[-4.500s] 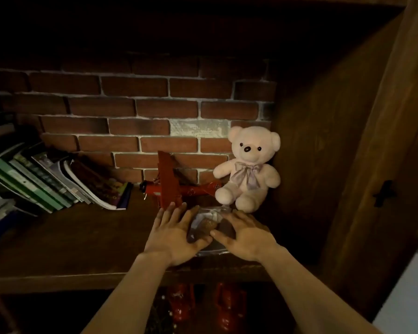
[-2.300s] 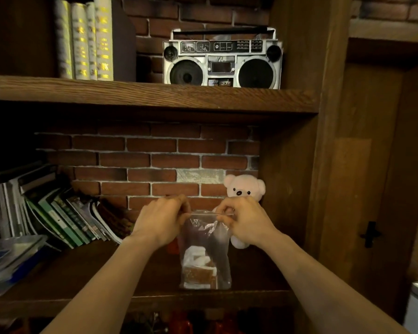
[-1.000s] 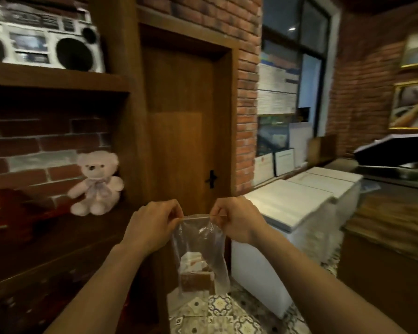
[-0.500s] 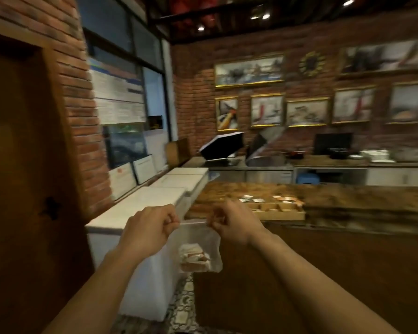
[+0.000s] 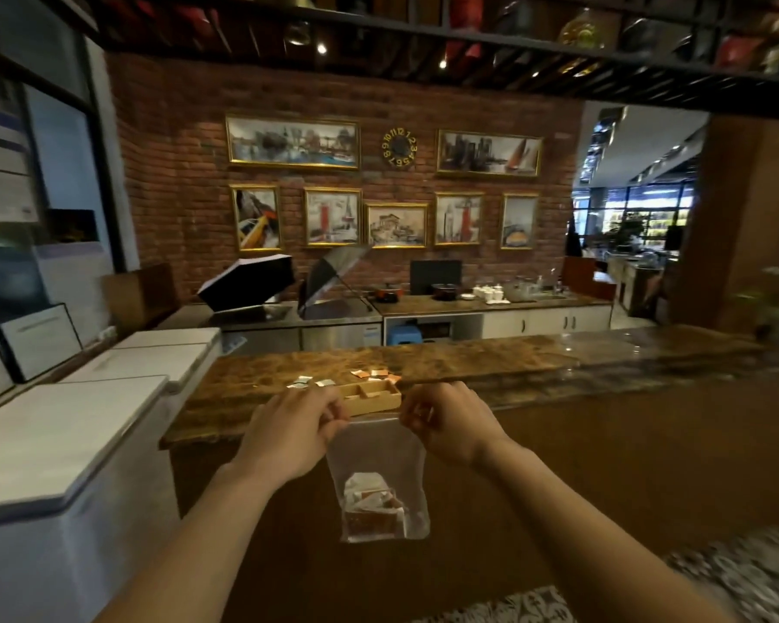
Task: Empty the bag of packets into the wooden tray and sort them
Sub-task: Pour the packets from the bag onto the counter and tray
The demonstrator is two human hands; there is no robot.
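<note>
A clear plastic bag (image 5: 378, 460) hangs between my two hands, with white and brown packets (image 5: 369, 505) bunched at its bottom. My left hand (image 5: 291, 427) pinches the bag's top left corner and my right hand (image 5: 450, 422) pinches the top right corner. Just beyond my hands, a wooden tray (image 5: 372, 397) with compartments sits on the brown counter (image 5: 468, 357). Several loose silver and orange packets (image 5: 369, 375) lie on the counter behind the tray. My left hand hides the tray's left part.
White chest freezers (image 5: 64, 424) stand to the left of the counter. A back counter (image 5: 491, 303) with pots and cups runs along the brick wall with framed pictures. Patterned floor tiles (image 5: 716, 573) show at the lower right.
I lifted the bag off the shelf by its top edge and turned right, away from the shelf. The counter and tray have come closer and now sit straight ahead.
</note>
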